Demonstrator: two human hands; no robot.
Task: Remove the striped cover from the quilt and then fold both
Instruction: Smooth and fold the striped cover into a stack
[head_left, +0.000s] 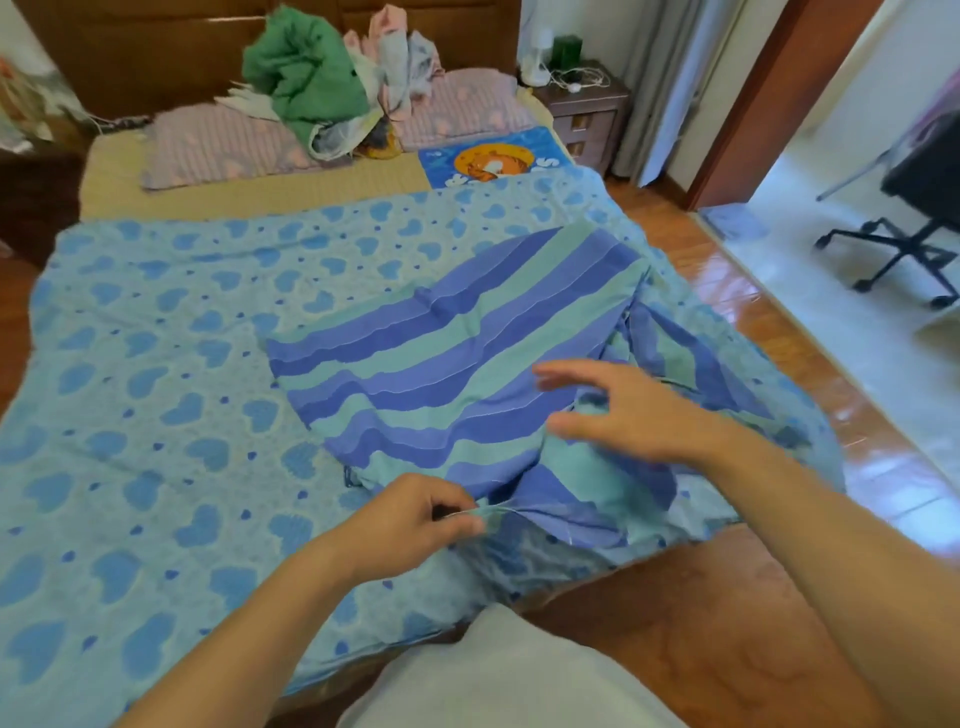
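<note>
While the left hand (415, 514) pinched the near edge of the striped cover (457, 364), the right hand (623, 410) hovered just above that cover, fingers spread and holding nothing. Beneath the cover lay the heart-patterned quilt (156, 389); beyond the cover, pillows (218, 145) and heaped clothes (311, 78).

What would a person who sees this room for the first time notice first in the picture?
First the striped cover, blue and teal, lying rumpled on the heart-patterned quilt that spreads across the bed. The left hand pinches the cover's near edge, while the right hand hovers open above its folds. At the headboard end, a green cloth pile sits on the pink pillows.
</note>
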